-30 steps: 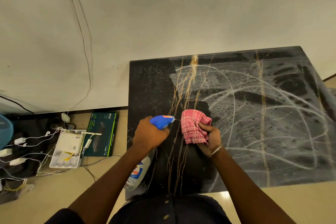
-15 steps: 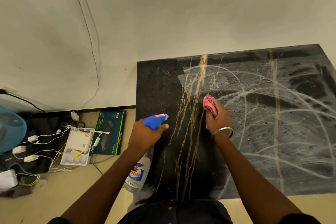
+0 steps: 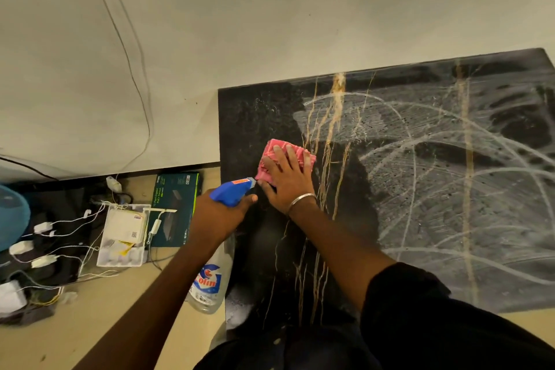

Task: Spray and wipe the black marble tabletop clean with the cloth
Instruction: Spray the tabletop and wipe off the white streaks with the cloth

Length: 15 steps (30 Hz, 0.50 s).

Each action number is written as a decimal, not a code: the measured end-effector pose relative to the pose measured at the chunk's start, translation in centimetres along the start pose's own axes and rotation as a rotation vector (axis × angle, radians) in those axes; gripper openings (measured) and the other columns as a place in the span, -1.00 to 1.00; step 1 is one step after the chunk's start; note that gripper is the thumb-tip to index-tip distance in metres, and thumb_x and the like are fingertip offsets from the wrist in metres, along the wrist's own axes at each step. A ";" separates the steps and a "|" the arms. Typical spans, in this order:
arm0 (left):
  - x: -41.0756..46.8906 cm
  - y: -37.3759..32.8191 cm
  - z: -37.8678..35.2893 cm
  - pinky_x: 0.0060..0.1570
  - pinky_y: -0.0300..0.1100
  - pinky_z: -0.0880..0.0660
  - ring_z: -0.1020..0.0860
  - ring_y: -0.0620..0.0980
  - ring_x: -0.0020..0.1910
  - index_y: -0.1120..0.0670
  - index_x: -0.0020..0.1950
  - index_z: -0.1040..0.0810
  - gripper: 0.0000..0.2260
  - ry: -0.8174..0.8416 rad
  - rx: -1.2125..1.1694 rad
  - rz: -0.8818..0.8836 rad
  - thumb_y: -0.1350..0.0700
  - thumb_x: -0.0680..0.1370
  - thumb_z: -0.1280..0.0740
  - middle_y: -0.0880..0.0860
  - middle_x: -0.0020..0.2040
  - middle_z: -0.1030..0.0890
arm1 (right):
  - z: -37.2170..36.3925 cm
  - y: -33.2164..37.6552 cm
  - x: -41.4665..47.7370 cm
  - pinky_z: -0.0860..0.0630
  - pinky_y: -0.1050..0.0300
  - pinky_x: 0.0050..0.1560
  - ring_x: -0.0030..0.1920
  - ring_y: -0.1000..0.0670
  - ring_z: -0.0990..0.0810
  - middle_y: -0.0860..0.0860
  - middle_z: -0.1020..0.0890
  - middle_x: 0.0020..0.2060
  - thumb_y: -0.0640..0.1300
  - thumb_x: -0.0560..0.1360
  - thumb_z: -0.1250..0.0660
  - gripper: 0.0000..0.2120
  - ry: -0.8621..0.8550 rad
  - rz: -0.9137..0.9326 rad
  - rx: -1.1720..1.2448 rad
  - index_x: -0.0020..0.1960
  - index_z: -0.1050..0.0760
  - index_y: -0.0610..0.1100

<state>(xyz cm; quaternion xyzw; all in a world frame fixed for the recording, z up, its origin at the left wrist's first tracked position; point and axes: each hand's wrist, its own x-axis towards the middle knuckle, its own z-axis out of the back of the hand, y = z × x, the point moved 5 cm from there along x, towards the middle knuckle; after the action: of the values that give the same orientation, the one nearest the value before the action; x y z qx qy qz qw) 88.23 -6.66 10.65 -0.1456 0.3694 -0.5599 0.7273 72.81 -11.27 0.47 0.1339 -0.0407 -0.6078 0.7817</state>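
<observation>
The black marble tabletop (image 3: 420,189) served as the landmark: it stood against the pale wall (image 3: 300,9), and everything else sat in relation to it. On its left part, near the left edge and about midway between the wall and the person, lay the pink checked cloth (image 3: 274,149), folded into a pad. The right hand (image 3: 285,174) lay flat on top of the cloth, fingers spread and pressing it down against the stone, not pinching it. Just off the tabletop's left edge, the left hand (image 3: 219,216) was wrapped around the neck of the spray bottle (image 3: 210,279), its blue trigger head (image 3: 231,192) pointing toward the cloth and almost meeting it; whether a finger was squeezing the trigger could not be made out. The left part of the tabletop looked dark and clear, while whitish swirled streaks covered the stone to the right of the cloth, so most of the wiping seemed undone. The cloth appeared soft, light and limp, likely to bunch or slide on wet stone, so a broad flat palm over its middle suited it best. The bottle looked like light, part-empty plastic, best held at the neck. On the floor left of the tabletop lay a white tray (image 3: 120,237) with cables.
</observation>
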 end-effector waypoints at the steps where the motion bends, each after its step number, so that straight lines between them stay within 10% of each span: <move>1: 0.4 -0.1 0.0 -0.32 -0.32 -0.36 -0.44 -0.08 -0.36 0.14 -0.05 -0.49 -0.74 0.005 0.007 -0.010 -0.05 0.49 -0.38 0.05 -0.32 -0.48 | 0.2 -0.9 0.2 0.05 -0.43 0.45 0.54 -0.25 -0.07 -0.12 -0.22 0.53 0.20 0.54 -0.18 -0.45 0.003 0.045 -0.042 0.46 -0.33 0.00; 11: 3.4 -0.3 1.3 -0.31 -0.31 -0.38 -0.43 -0.09 -0.37 0.15 -0.10 -0.48 -0.74 -0.005 -0.025 -0.060 -0.04 0.49 -0.39 0.03 -0.35 -0.46 | 3.0 -11.3 1.7 -0.07 -0.32 0.46 0.53 -0.22 -0.14 -0.10 -0.23 0.53 0.08 0.59 -0.15 -0.49 -0.121 -0.527 -0.020 0.48 -0.28 -0.12; 15: 4.3 -0.4 1.1 -0.22 -0.22 -0.43 -0.47 -0.02 -0.32 0.16 -0.06 -0.49 -0.72 -0.003 -0.012 -0.058 -0.05 0.48 -0.39 0.09 -0.29 -0.50 | 1.6 -4.5 2.9 -0.04 -0.32 0.46 0.54 -0.22 -0.10 -0.11 -0.21 0.54 0.08 0.58 -0.13 -0.47 -0.077 -0.383 0.025 0.50 -0.24 -0.06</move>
<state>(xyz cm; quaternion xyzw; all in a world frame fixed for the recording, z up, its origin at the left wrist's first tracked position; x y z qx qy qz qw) 89.19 -10.93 10.04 -0.1616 0.3672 -0.5783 0.7104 68.97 -15.37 0.53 0.1255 -0.0518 -0.7497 0.6477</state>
